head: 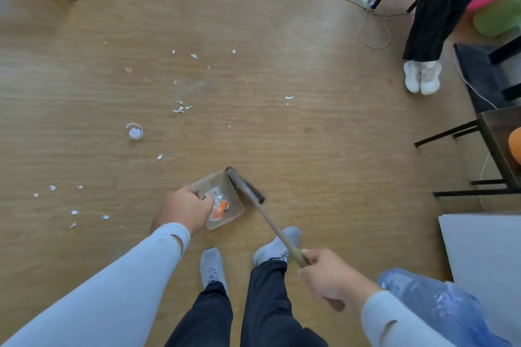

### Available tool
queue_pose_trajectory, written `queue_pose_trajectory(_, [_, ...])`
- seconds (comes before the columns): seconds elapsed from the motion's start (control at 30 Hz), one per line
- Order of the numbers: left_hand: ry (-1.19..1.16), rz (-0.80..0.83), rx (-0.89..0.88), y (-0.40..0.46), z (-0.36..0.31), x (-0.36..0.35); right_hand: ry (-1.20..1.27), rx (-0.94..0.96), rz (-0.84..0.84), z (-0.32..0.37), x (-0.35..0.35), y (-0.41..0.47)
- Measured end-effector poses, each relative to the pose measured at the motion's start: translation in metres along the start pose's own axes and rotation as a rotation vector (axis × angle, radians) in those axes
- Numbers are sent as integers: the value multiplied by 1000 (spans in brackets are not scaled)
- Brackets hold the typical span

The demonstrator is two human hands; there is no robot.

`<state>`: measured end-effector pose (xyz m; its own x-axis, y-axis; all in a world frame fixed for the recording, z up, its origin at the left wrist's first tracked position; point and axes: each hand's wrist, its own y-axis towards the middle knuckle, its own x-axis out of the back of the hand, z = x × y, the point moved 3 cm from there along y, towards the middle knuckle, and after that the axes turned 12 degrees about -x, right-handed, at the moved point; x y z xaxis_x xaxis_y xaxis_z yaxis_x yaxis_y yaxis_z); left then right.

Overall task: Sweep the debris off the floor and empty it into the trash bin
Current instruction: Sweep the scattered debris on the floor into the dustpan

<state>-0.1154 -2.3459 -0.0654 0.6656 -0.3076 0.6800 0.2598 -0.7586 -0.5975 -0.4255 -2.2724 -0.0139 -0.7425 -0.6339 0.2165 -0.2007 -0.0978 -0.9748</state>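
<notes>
Debris (178,109) still lies scattered across the floor (282,135) beyond the dustpan (225,200), so while the left hand (183,210) grips the pan flat, the right hand (327,276), gripping the brush (248,189), should draw scraps inward gently.

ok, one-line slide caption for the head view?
Left hand holds dustpan, right hand holds brush at its edge; paper scraps remain on floor.
</notes>
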Motion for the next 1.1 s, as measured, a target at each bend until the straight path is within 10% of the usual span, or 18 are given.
queue_pose_trajectory(0.4, [-6, 2, 7, 3, 1, 10, -68, 12, -251, 23, 21, 10])
queue_pose_trajectory(0.8, [2, 18, -1, 5, 1, 10, 485, -57, 125, -18, 63, -25])
queue_pose_trajectory(1.1, [7, 20, 4, 2, 3, 11, 184, -47, -335, -3, 77, 25])
